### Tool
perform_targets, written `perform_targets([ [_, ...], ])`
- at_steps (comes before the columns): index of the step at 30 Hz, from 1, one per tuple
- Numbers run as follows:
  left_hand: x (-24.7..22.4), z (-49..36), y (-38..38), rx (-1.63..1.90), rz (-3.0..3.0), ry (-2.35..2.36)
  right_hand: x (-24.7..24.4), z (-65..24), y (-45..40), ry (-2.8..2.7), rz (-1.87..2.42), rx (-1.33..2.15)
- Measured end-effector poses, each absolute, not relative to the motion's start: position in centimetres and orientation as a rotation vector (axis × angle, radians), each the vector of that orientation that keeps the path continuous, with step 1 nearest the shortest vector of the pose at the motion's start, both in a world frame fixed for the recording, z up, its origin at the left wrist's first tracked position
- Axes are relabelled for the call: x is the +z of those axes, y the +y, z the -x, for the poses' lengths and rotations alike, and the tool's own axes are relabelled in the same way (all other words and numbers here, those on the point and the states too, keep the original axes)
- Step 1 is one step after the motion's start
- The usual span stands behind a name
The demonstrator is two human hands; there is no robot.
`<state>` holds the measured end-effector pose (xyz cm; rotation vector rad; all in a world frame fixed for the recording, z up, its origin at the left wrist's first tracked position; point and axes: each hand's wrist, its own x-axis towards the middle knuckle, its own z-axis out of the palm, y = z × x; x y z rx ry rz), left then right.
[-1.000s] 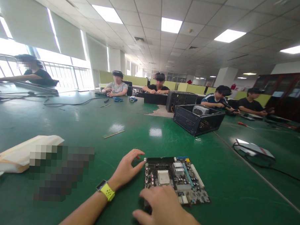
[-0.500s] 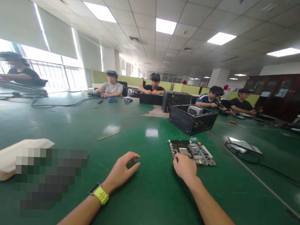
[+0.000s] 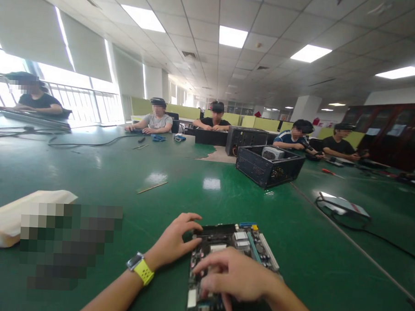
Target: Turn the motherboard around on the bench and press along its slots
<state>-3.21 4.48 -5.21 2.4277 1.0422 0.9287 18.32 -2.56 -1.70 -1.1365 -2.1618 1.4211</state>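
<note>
A computer motherboard [image 3: 241, 239] lies on the green table [image 3: 146, 290] close in front of me, with pale slots and a square socket. At its left edge is my left hand [image 3: 174, 242], fingers and thumb apart, the tips reaching the board's upper left corner. It wears a watch with a yellow-green strap. Over the board's near part is my right hand [image 3: 238, 274], palm down and fingers spread, with nothing gripped. It hides much of the board's lower right; whether its fingertips touch the board, I cannot tell.
An open black computer case [image 3: 253, 166] stands beyond the board, another case [image 3: 242, 138] behind it. A flat silver device [image 3: 349, 206] with a black cable lies right, near a red screwdriver [image 3: 328, 172]. A thin stick [image 3: 152, 187] and pale package [image 3: 50, 198] lie left. Several people sit around.
The motherboard has come toward me and to the left, along with my right hand, which has opened from a closed grip at its edge. My left hand now meets the board's left side.
</note>
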Motion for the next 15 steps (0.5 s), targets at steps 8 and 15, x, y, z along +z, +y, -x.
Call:
perform_targets([
  [8,-5.2,3.3,4.6,0.849,-2.438,1.058,-3.8,-21.8,2.5,-1.941,1.502,0.286],
  [15,-5.3,3.4,4.5,0.883,-2.381,1.042,-5.8,-21.9,3.3,-2.004,1.652,0.228],
])
